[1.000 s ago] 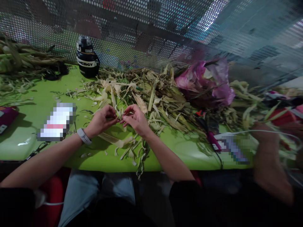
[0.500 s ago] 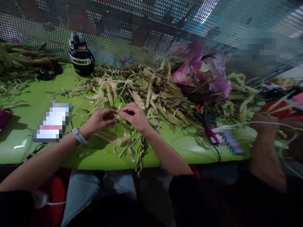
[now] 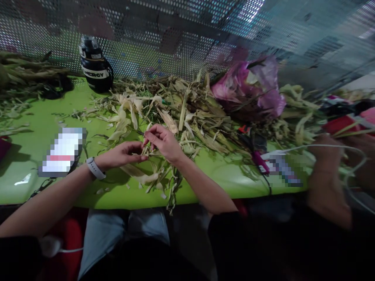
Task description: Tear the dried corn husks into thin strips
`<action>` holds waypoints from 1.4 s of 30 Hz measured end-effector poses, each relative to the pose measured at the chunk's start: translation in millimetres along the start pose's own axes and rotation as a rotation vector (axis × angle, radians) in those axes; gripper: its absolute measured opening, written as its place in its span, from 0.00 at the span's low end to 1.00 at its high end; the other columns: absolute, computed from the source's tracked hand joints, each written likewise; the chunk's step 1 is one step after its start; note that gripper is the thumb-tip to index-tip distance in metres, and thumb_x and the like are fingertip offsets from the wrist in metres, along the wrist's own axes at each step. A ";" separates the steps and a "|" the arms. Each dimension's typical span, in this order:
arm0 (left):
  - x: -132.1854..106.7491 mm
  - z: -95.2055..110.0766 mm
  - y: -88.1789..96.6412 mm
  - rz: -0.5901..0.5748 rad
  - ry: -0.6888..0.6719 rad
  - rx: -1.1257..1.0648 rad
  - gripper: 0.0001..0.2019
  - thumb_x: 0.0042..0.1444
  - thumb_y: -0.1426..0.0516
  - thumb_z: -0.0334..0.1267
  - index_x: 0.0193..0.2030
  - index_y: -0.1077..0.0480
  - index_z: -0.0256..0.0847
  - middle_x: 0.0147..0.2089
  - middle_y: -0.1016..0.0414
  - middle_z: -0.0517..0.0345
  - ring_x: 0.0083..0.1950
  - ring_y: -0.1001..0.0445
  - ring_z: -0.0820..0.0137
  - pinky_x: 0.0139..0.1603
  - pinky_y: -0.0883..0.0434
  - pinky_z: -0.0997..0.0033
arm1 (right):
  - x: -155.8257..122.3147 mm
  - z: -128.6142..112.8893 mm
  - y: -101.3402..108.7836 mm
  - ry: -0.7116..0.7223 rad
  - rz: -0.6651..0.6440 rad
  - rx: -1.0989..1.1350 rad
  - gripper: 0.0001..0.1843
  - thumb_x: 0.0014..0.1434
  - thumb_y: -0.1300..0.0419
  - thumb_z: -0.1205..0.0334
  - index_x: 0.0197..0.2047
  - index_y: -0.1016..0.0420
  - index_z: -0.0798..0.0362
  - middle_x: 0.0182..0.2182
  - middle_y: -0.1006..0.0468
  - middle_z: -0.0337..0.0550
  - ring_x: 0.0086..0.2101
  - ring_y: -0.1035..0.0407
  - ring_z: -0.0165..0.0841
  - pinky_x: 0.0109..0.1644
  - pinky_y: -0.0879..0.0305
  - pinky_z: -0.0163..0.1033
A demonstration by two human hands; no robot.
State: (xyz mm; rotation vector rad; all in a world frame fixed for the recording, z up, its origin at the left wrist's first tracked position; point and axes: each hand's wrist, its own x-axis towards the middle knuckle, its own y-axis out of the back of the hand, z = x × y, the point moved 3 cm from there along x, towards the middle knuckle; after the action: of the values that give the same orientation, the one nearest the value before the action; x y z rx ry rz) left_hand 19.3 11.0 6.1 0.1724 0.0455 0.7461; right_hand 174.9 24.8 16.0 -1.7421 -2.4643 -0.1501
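Note:
My left hand (image 3: 129, 153) and my right hand (image 3: 164, 143) meet fingertip to fingertip over the green table. Between them is a small strip of corn husk (image 3: 149, 150), largely hidden by the fingers. The right thumb and fingers are bent in a pinch on it; the left fingers close on its near side. Under and around the hands lie loose pale husk pieces (image 3: 146, 177) and thin torn strips (image 3: 173, 187). Just beyond them a heap of dry corn husks (image 3: 202, 117) spreads over the tabletop.
A black bottle (image 3: 96, 70) stands at the back by a perforated metal panel (image 3: 164, 43). A phone (image 3: 61, 152) lies on the left of the green table (image 3: 117, 199). A pink plastic bag (image 3: 249, 91) rests behind the heap. Another person's arm (image 3: 326, 175) and a white cable (image 3: 331, 146) are at right.
My right hand has tilted, its fingers curling down over the strip. The left hand has come slightly lower, its fingers still at the strip. The whole view has shifted a little.

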 end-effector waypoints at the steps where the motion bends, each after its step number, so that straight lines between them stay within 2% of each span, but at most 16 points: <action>1: 0.0 -0.7 -1.2 -0.014 0.019 -0.043 0.10 0.55 0.37 0.42 0.34 0.29 0.38 0.31 0.29 0.59 0.31 0.30 0.73 0.34 0.31 0.73 | 0.1 -0.1 -0.5 0.010 -0.002 -0.007 0.23 0.52 0.35 0.40 0.33 0.33 0.51 0.24 0.25 0.34 0.23 0.34 0.23 0.26 0.34 0.30; 5: -1.0 -4.9 -4.8 -0.079 0.117 -0.134 0.10 0.57 0.38 0.43 0.39 0.28 0.38 0.34 0.24 0.54 0.30 0.27 0.73 0.29 0.32 0.75 | 2.1 3.2 -1.0 0.031 -0.033 -0.029 0.23 0.51 0.34 0.39 0.32 0.31 0.50 0.26 0.26 0.35 0.26 0.32 0.25 0.30 0.31 0.33; 7: -1.7 -6.8 -4.4 -0.074 0.145 -0.181 0.10 0.58 0.39 0.43 0.39 0.28 0.38 0.34 0.23 0.54 0.29 0.27 0.74 0.27 0.34 0.76 | 3.3 3.6 1.9 0.045 -0.030 -0.059 0.23 0.52 0.36 0.38 0.34 0.30 0.50 0.28 0.25 0.36 0.29 0.31 0.27 0.35 0.29 0.35; 12: -2.3 -10.6 1.3 0.096 0.167 -0.332 0.12 0.56 0.37 0.45 0.40 0.27 0.38 0.33 0.24 0.56 0.28 0.30 0.77 0.26 0.34 0.78 | 4.7 -5.7 17.1 0.095 0.035 -0.266 0.25 0.56 0.41 0.36 0.35 0.28 0.51 0.31 0.24 0.39 0.34 0.29 0.30 0.43 0.31 0.38; 15: -1.9 -10.8 3.0 0.179 0.161 -0.382 0.12 0.53 0.35 0.44 0.38 0.27 0.38 0.32 0.25 0.58 0.27 0.31 0.78 0.28 0.32 0.78 | 4.5 -10.6 21.4 0.136 0.033 -0.452 0.24 0.58 0.42 0.37 0.34 0.27 0.53 0.31 0.24 0.39 0.34 0.30 0.30 0.43 0.34 0.37; 18: -1.6 -10.7 4.2 0.238 0.147 -0.410 0.14 0.49 0.33 0.45 0.37 0.26 0.37 0.31 0.25 0.57 0.27 0.30 0.77 0.27 0.32 0.78 | 4.0 -10.2 20.3 0.221 0.046 -0.547 0.24 0.58 0.41 0.38 0.30 0.27 0.53 0.29 0.24 0.39 0.32 0.31 0.30 0.41 0.36 0.37; 24: -0.5 -11.2 6.1 0.220 0.134 -0.292 0.16 0.53 0.35 0.49 0.35 0.25 0.36 0.26 0.25 0.58 0.21 0.34 0.80 0.21 0.36 0.80 | 3.5 -3.9 16.2 0.286 0.051 -0.569 0.25 0.58 0.42 0.36 0.30 0.27 0.52 0.28 0.25 0.39 0.33 0.31 0.31 0.41 0.36 0.38; 29: -0.2 -11.1 6.2 0.257 0.133 -0.332 0.17 0.50 0.33 0.49 0.30 0.26 0.35 0.27 0.23 0.57 0.23 0.31 0.80 0.25 0.33 0.80 | 3.3 -6.5 19.6 0.295 0.117 -0.575 0.23 0.60 0.43 0.38 0.31 0.29 0.51 0.29 0.25 0.39 0.33 0.31 0.32 0.42 0.35 0.39; 31: 0.6 -12.6 6.9 0.296 0.110 -0.385 0.17 0.48 0.32 0.48 0.30 0.27 0.35 0.28 0.23 0.58 0.24 0.31 0.80 0.27 0.32 0.79 | 1.6 -10.6 22.9 0.362 0.212 -0.586 0.21 0.60 0.42 0.39 0.35 0.29 0.51 0.34 0.25 0.42 0.37 0.30 0.33 0.45 0.34 0.40; 33: 1.7 -15.1 9.1 0.357 0.078 -0.456 0.16 0.47 0.31 0.47 0.32 0.26 0.36 0.29 0.23 0.58 0.26 0.29 0.79 0.29 0.30 0.79 | -2.8 -17.0 27.7 0.463 0.402 -0.618 0.20 0.60 0.41 0.40 0.38 0.30 0.51 0.38 0.26 0.44 0.41 0.31 0.35 0.48 0.34 0.42; 34: 2.2 -16.5 10.3 0.388 0.063 -0.490 0.16 0.46 0.31 0.46 0.33 0.26 0.36 0.30 0.22 0.58 0.27 0.28 0.79 0.30 0.30 0.79 | -5.3 -19.7 28.9 0.498 0.476 -0.643 0.20 0.61 0.42 0.40 0.38 0.31 0.51 0.37 0.27 0.45 0.41 0.32 0.35 0.49 0.35 0.42; 35: 2.6 -17.6 11.6 0.416 0.048 -0.516 0.16 0.46 0.30 0.45 0.34 0.26 0.36 0.31 0.22 0.58 0.29 0.27 0.79 0.31 0.29 0.79 | -6.9 -21.3 28.6 0.505 0.495 -0.674 0.20 0.62 0.44 0.40 0.36 0.32 0.50 0.35 0.28 0.44 0.40 0.33 0.35 0.48 0.35 0.42; 36: 2.8 -18.3 12.7 0.441 0.033 -0.534 0.16 0.45 0.30 0.44 0.35 0.26 0.37 0.32 0.22 0.59 0.30 0.27 0.78 0.32 0.29 0.79 | -7.1 -21.3 26.7 0.478 0.448 -0.705 0.21 0.63 0.45 0.40 0.33 0.33 0.50 0.32 0.29 0.43 0.37 0.34 0.34 0.45 0.36 0.41; 38: 3.1 -18.4 14.3 0.471 0.009 -0.547 0.16 0.44 0.29 0.42 0.35 0.26 0.37 0.32 0.23 0.60 0.31 0.26 0.78 0.33 0.29 0.80 | -5.2 -16.3 19.4 0.336 0.222 -0.723 0.25 0.64 0.49 0.39 0.27 0.35 0.51 0.25 0.32 0.39 0.29 0.36 0.31 0.38 0.38 0.39; 40: 3.0 -17.1 15.1 0.482 -0.007 -0.545 0.16 0.44 0.29 0.41 0.36 0.26 0.37 0.31 0.23 0.61 0.30 0.27 0.79 0.32 0.29 0.80 | -3.8 -8.7 12.2 0.183 0.032 -0.678 0.27 0.65 0.52 0.38 0.26 0.35 0.51 0.23 0.32 0.38 0.26 0.38 0.29 0.33 0.41 0.37; 42: 3.0 -15.3 15.2 0.477 -0.019 -0.547 0.15 0.44 0.29 0.41 0.36 0.26 0.37 0.31 0.24 0.60 0.28 0.29 0.79 0.30 0.30 0.80 | -2.9 -4.5 8.9 0.140 0.004 -0.631 0.25 0.65 0.51 0.39 0.31 0.32 0.52 0.26 0.29 0.39 0.28 0.36 0.30 0.33 0.41 0.37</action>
State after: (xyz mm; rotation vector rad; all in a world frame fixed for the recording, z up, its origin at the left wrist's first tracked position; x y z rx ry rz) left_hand 9.7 26.0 -6.3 -0.3452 -0.2243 1.2025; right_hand 184.4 24.4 20.1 -1.8445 -2.4638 -1.1121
